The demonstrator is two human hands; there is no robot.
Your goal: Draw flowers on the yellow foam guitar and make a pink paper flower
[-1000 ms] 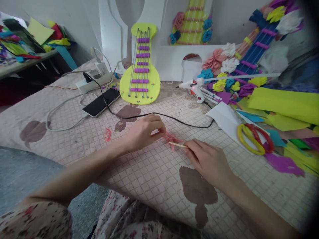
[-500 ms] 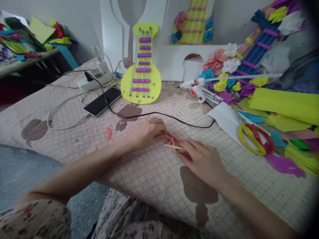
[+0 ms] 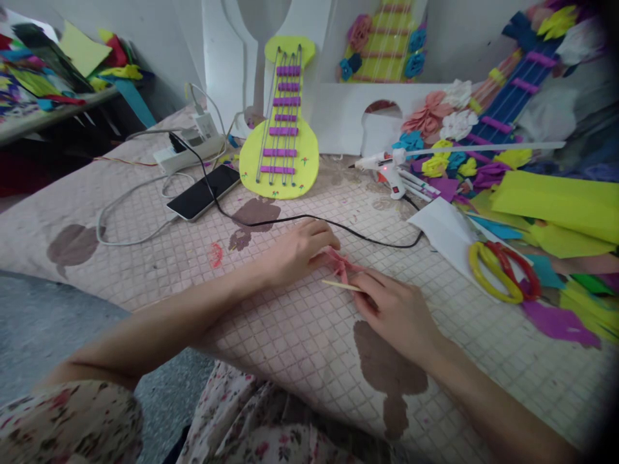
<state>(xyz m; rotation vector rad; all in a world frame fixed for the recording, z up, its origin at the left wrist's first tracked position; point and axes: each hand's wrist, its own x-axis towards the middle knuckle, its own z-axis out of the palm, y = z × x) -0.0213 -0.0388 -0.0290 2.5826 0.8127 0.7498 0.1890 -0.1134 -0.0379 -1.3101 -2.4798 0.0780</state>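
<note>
Quilted cloth [image 3: 290,341], left hand [image 3: 307,250] pinching pink paper [image 3: 341,265], right hand [image 3: 394,309] pinching pale stick [image 3: 338,284], nearly crosswise, tip leftward

Behind your worktable [image 3: 294,361], draped in a quilted cloth with brown leaf-like patches, you have a plain grey wall [image 3: 164,38]. A speckled blue-grey floor [image 3: 43,322] lies below, and a cluttered side table [image 3: 43,121] stands at the far left.

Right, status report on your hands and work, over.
Left hand pinching pink piece. Right hand holding pale stick. Black cable beyond them, not between them.
</note>
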